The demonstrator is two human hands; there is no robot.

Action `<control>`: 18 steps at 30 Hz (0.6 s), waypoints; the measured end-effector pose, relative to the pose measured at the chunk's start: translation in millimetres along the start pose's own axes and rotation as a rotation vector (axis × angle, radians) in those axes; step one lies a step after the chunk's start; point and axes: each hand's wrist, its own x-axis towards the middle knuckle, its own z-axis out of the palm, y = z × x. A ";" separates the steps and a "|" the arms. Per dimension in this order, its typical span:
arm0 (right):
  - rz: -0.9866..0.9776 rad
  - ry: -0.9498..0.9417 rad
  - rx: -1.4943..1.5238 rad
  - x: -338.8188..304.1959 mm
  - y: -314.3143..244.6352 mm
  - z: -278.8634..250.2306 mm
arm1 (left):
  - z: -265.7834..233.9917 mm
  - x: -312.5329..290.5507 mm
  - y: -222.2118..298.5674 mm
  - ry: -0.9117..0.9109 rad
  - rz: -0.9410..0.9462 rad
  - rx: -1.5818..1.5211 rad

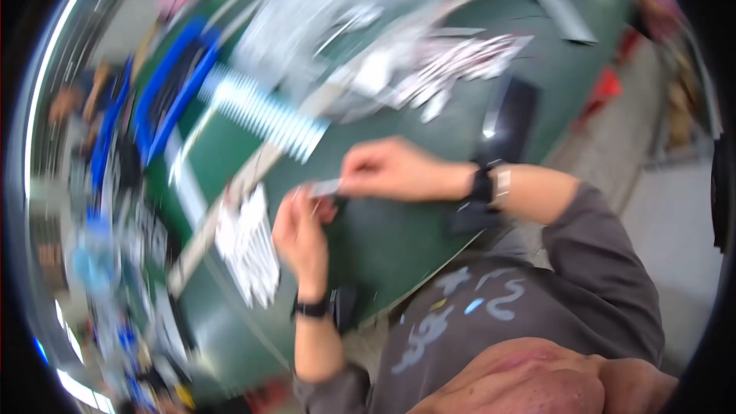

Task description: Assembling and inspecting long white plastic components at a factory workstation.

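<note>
My left hand [300, 236] and my right hand [392, 170] meet above the green table [383, 249]. Between their fingertips is a small pale strip [325, 188], pinched at one end by each hand. Motion blur hides its exact kind. A bundle of slim white strips [251, 249] lies just left of my left hand. Beyond both hands is a row of shiny whitish ribbed pieces [268, 116]. A loose heap of white and reddish strips [460, 69] lies past my right hand.
Clear plastic bags [287, 19] cover the far part of the table. A blue-rimmed bin [165, 119] stands at the far left. A dark glossy flat object [510, 111] lies near my right forearm, and a grey flat bar [560, 9] lies at the far right.
</note>
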 end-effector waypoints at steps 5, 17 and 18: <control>0.007 -0.088 0.206 5.4 -1.7 8.5 | -6.9 -13.5 6.6 0.070 0.137 0.096; 0.188 -0.027 0.241 11.6 5.9 6.5 | -2.9 -8.6 -7.3 0.017 0.148 -0.093; 0.125 0.025 0.289 9.4 9.8 1.6 | 2.6 -6.1 -8.2 -0.021 0.171 -0.104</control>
